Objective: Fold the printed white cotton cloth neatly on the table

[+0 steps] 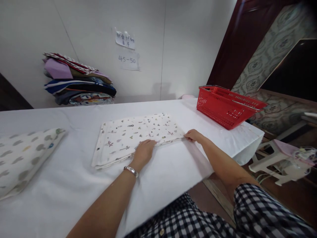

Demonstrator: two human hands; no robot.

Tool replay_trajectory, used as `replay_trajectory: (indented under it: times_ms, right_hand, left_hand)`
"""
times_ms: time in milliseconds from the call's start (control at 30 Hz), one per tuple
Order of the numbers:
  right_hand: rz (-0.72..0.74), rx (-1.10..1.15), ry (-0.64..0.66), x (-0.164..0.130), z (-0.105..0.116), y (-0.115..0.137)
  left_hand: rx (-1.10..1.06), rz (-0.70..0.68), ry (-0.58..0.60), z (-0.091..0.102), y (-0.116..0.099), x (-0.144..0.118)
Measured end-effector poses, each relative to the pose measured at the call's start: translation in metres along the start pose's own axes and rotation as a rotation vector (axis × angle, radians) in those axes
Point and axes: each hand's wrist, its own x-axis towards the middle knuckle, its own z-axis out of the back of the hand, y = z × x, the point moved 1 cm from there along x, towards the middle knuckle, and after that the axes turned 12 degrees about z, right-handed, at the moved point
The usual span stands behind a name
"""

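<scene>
A white cloth printed with small plants and figures lies folded in a flat rectangle on the table. My left hand, with a silver bracelet at its wrist, rests flat over the middle of the cloth's near edge; its fingertips are partly hidden. At the near right corner, my right hand is closed, pinching the folded layers between thumb and fingers. To the left lies a second folded cloth, white with grey leaf-like shapes, apart from both hands.
The table has a white cover. A red plastic basket stands at its right end. Several folded fabrics are piled against the back wall at left. Paper notes hang on the wall. A white stool stands beyond the table's right end.
</scene>
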Motion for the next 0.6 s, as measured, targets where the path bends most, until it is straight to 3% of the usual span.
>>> replay_trajectory:
  times_ms: [400, 600]
  right_hand:
    - [-0.061, -0.124, 0.084, 0.012, 0.001, 0.011]
    - [0.010, -0.131, 0.024, 0.015, 0.012, 0.020]
  left_hand:
    - [0.005, 0.007, 0.008, 0.002, -0.003, -0.001]
    - [0.010, 0.011, 0.027, 0.001, -0.002, 0.000]
